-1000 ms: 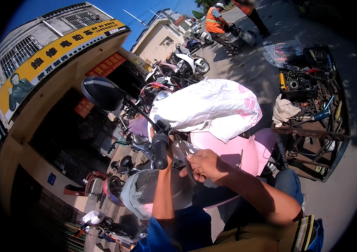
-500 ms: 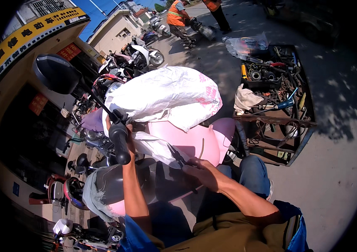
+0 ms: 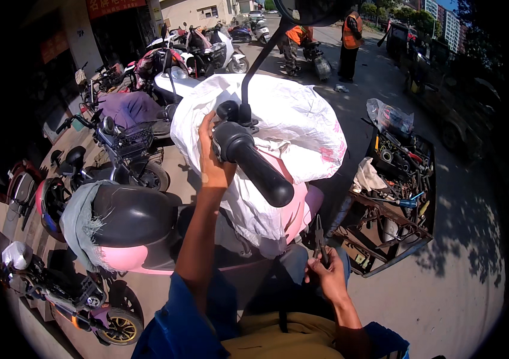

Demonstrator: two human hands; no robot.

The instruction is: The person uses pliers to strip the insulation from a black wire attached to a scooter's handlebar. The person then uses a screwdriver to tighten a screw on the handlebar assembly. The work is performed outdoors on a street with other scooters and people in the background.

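My left hand [image 3: 217, 160] is closed round the inner part of a scooter's black handlebar [image 3: 257, 167], its fingers partly hidden behind the fitting there. A mirror stalk [image 3: 260, 63] rises from that fitting. Draped over the scooter's front, behind and below the bar, is a large white woven sack [image 3: 284, 110] with faint pink print. Low on the right, my right hand [image 3: 329, 276] grips dark-handled pliers [image 3: 319, 239], jaws pointing up and away from me. Pink bodywork [image 3: 302, 218] shows beside the sack, left of the pliers.
An open metal tool cart [image 3: 395, 257] full of tools stands at right. The scooter's black seat [image 3: 134, 214], with grey cloth [image 3: 81, 224] over its end, lies left. Several parked two-wheelers stand beyond. A person in an orange vest [image 3: 352, 33] stands far off near another person.
The view has swung, shifting the scooter and tool cart within it. The handlebar grip now points to the lower right. My right hand with the pliers has come away from the sack toward me.
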